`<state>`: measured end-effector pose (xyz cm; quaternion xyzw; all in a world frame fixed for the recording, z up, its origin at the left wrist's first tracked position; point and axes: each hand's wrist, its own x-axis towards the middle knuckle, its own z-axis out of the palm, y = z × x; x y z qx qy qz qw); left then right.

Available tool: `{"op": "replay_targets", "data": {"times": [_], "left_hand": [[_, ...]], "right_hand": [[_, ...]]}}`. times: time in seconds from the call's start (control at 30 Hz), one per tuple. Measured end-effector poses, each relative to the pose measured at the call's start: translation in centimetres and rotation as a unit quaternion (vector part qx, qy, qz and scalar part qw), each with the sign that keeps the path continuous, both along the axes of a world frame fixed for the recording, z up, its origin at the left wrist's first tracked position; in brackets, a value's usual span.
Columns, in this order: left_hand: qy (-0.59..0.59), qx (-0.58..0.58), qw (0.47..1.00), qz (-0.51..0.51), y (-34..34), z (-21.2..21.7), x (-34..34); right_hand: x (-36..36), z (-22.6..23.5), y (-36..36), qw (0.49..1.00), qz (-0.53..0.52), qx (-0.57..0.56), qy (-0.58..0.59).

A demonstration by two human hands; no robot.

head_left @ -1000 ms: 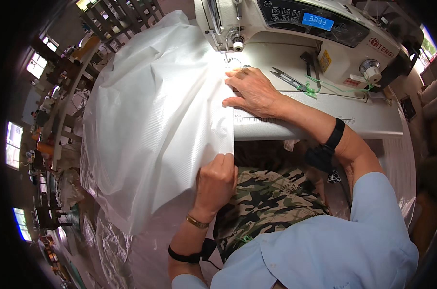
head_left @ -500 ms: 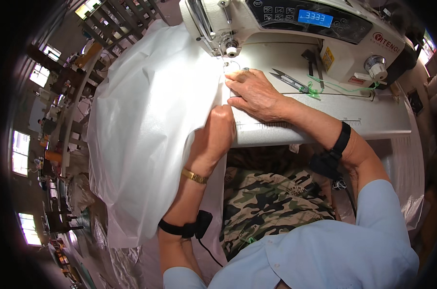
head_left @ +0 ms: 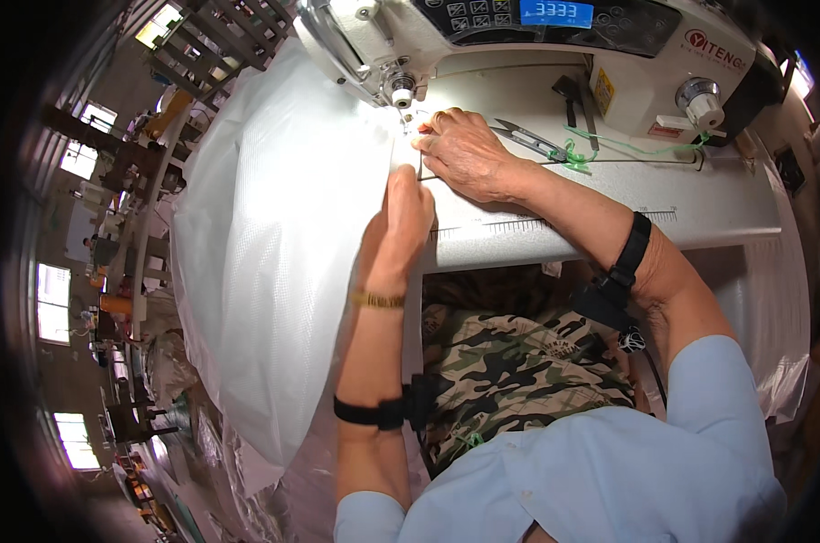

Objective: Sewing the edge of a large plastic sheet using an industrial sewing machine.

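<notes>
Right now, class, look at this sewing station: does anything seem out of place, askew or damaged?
Nothing looks damaged or spilled. The white woven sheet hangs in a big fold off the table's left edge while the left hand and right hand press its edge flat near the sewing machine's needle. Thread snips lie loose by a green thread.

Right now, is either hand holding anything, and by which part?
Both hands press the translucent white plastic sheet at its right edge: left hand at the table's front, right hand by the sewing machine's needle. Neither visibly pinches it.
</notes>
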<state>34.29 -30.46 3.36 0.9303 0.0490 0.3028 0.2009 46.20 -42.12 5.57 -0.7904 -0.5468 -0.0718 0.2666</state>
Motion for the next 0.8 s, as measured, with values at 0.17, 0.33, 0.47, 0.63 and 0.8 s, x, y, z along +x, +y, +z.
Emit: {"op": "replay_targets", "data": {"times": [0.17,0.33,0.47,0.63,0.8], "left_hand": [[0.166,-0.023,0.979,0.120,-4.3,3.5,-3.4],[0.127,-0.020,0.988,0.080,-3.3,3.4,-3.1],[0.165,-0.015,0.983,0.080,-2.3,3.7,-1.7],[0.138,0.024,0.987,0.077,-0.9,3.0,-0.1],[0.108,-0.029,0.991,0.068,-0.5,2.7,1.4]], "right_hand": [[0.0,0.2,-1.2,0.999,0.006,-0.017,0.035],[-0.3,0.3,-0.9,0.999,-0.007,-0.026,0.039],[-0.5,0.4,-0.6,0.999,-0.020,-0.041,0.017],[-0.6,0.4,-0.6,0.999,-0.023,-0.033,0.004],[-0.5,-0.5,-0.4,0.998,-0.033,-0.015,-0.042]]}}
